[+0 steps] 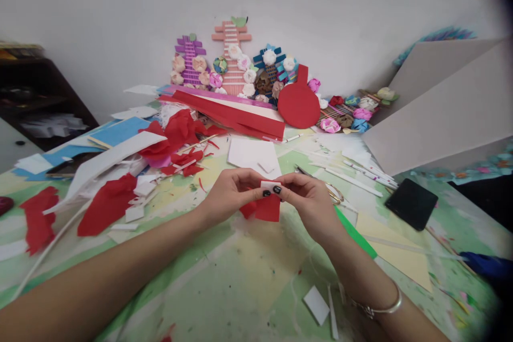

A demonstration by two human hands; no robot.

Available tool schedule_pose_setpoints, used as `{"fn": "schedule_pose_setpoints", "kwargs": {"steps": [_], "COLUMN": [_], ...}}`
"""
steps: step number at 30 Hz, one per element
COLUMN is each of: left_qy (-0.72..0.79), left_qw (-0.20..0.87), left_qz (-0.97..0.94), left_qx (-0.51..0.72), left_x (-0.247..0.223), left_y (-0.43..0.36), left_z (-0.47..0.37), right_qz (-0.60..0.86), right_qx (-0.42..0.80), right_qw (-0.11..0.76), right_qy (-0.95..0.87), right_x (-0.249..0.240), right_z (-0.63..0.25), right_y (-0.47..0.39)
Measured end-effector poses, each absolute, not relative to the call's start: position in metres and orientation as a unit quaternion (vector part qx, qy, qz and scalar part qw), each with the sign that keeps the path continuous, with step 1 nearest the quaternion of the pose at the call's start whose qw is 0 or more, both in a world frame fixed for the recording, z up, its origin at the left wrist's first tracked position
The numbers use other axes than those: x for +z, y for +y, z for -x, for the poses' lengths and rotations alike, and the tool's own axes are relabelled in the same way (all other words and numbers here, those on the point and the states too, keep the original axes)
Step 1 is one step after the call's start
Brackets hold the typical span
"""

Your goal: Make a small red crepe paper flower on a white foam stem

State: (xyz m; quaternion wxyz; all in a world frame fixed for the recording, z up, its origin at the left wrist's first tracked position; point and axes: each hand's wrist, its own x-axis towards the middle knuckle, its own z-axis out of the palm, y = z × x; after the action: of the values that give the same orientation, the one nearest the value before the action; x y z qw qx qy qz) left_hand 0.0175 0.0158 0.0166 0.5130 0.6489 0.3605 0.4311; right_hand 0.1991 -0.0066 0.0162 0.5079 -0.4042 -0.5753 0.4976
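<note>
Between my two hands, over the middle of the table, is a small red piece of paper with a white strip along its top edge. My left hand pinches it from the left, the thumb lying on the white strip. From the other side my right hand pinches the same piece, thumb tip beside the left one. Most fingers are hidden behind the paper. A white sheet lies just beyond my hands, and scissors with gold-coloured handles are partly hidden behind my right hand.
Crumpled red paper and white scraps crowd the left. Decorated stick crafts with paper flowers and a red round cutout line the wall. A grey board, white strips and a black square object occupy the right.
</note>
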Motion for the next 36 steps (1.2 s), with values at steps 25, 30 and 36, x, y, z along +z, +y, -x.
{"fn": "schedule_pose_setpoints", "kwargs": {"steps": [25,30,36], "left_qy": [0.392,0.392,0.388], "left_qw": [0.483,0.484,0.498], "left_qz": [-0.649,-0.645,-0.638], "left_qx": [0.439,0.442,0.441], "left_x": [0.0204,0.0224,0.0227], "left_y": [0.0101,0.0095,0.0104], "left_z": [-0.0188,-0.0197,-0.0201], "right_qz": [0.403,0.4,0.4], "right_qx": [0.485,0.489,0.485], "right_qw": [0.521,0.52,0.52], "right_qy": [-0.575,-0.575,-0.578], "right_x": [0.0184,0.0154,0.014], "right_z": [-0.1967,-0.1969,-0.1968], "right_y": [-0.0085,-0.0072,-0.0068]}}
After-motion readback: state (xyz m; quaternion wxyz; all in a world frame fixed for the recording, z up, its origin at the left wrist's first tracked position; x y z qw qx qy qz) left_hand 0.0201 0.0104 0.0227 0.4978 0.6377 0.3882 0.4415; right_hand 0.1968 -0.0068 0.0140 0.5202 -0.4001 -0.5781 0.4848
